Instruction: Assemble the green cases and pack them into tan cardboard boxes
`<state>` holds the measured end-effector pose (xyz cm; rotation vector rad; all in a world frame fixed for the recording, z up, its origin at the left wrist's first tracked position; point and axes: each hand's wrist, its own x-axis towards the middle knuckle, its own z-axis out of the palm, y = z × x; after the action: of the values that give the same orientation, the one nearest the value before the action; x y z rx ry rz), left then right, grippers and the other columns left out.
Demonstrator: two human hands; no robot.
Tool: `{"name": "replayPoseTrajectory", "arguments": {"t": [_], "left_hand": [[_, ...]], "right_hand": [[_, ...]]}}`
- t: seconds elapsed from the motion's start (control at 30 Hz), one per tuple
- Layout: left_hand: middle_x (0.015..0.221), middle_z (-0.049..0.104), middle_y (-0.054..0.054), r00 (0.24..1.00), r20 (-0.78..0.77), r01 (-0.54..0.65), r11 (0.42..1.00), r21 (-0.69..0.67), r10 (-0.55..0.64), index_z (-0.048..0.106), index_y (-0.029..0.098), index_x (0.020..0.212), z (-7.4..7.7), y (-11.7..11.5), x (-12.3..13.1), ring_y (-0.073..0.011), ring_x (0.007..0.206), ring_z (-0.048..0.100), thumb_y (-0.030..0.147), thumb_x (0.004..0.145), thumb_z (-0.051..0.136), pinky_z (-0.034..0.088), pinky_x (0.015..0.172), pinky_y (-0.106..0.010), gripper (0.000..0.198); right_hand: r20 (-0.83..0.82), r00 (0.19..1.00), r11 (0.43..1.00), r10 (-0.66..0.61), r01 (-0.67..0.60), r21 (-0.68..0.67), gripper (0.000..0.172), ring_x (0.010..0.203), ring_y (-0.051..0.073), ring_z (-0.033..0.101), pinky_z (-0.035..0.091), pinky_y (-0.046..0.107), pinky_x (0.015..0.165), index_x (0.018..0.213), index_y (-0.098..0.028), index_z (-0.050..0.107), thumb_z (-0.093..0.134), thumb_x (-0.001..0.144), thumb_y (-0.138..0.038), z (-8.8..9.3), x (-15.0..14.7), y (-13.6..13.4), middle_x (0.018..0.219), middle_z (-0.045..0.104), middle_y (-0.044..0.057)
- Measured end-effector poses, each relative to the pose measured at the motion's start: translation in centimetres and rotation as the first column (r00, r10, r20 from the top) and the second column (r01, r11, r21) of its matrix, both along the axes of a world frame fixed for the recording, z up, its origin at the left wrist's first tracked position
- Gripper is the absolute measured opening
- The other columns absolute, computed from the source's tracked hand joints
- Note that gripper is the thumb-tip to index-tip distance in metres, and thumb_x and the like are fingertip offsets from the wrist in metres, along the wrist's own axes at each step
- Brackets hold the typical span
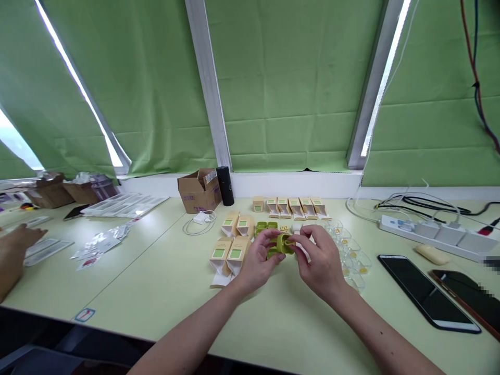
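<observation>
My left hand [258,259] is closed around a small olive-green plastic case [282,244], its open side turned toward the right. At the case's opening, my right hand [321,260] pinches a small yellow-green piece [289,242] between thumb and finger. More green cases [266,226] sit just behind my left hand, partly covered by it. Several tiny yellowish parts [284,228] lie beyond the fingers. To the right of my right hand, clear plastic covers [353,245] with small yellow spots are grouped on the table.
Open tan paper boxes [221,249] with green labels stand left of my hands; a row of more boxes [297,208] is behind. A cardboard carton [199,192], black bottle [225,186], power strip [437,234] and phone [424,291] surround the area. Another person's hand [15,250] is far left.
</observation>
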<state>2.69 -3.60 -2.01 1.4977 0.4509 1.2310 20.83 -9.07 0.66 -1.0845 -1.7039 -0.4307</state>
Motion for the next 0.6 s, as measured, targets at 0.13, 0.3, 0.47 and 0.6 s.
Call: {"name": "replayPoseTrajectory", "arguments": {"t": [0.13, 0.3, 0.47, 0.6], "left_hand": [[0.128, 0.067, -0.010, 1.000, -0.014, -0.007, 1.000, 0.015, 0.008, 0.067, 0.026, 0.125, -0.01, -0.05, 0.12, -0.0256, 0.116, 0.064, 0.023, 0.083, 0.088, 0.051, 0.101, -0.040, 0.047], [0.127, 0.067, -0.009, 0.999, -0.026, -0.018, 1.000, 0.015, 0.019, 0.067, 0.025, 0.123, 0.12, -0.14, 0.22, -0.0250, 0.116, 0.064, 0.020, 0.082, 0.088, 0.050, 0.102, -0.040, 0.046], [0.124, 0.069, -0.010, 0.998, -0.029, -0.047, 0.999, -0.002, 0.046, 0.070, 0.024, 0.120, 0.40, -0.24, 0.34, -0.0265, 0.116, 0.064, 0.020, 0.077, 0.091, 0.049, 0.103, -0.042, 0.048], [0.124, 0.070, -0.010, 0.998, -0.042, -0.039, 0.999, 0.004, 0.039, 0.071, 0.023, 0.120, 0.54, -0.28, 0.33, -0.0269, 0.116, 0.064, 0.018, 0.077, 0.090, 0.049, 0.103, -0.042, 0.047]], "right_hand": [[0.076, 0.997, 1.000, -0.023, 0.022, 0.013, 0.017, 0.085, 0.024, 0.058, 0.044, 0.038, 0.073, 0.102, -0.020, 0.073, 0.057, 0.100, -0.013, -0.19, 0.04, 0.01, 0.092, 0.063, 0.009], [0.079, 0.997, 1.000, -0.021, 0.023, -0.019, 0.019, 0.086, 0.024, 0.057, 0.041, 0.038, 0.075, 0.100, -0.021, 0.072, 0.055, 0.101, -0.013, -0.18, -0.13, -0.01, 0.090, 0.063, 0.008], [0.099, 0.995, 1.000, -0.012, 0.013, -0.012, 0.019, 0.082, 0.023, 0.054, 0.038, 0.037, 0.073, 0.098, -0.020, 0.071, 0.053, 0.101, -0.012, -0.41, -0.07, 0.10, 0.086, 0.060, 0.007], [0.096, 0.995, 0.999, 0.017, -0.014, -0.036, 0.019, 0.082, 0.023, 0.053, 0.039, 0.037, 0.074, 0.098, -0.020, 0.070, 0.054, 0.101, -0.011, -0.81, 0.08, 0.31, 0.085, 0.060, 0.006]]}}
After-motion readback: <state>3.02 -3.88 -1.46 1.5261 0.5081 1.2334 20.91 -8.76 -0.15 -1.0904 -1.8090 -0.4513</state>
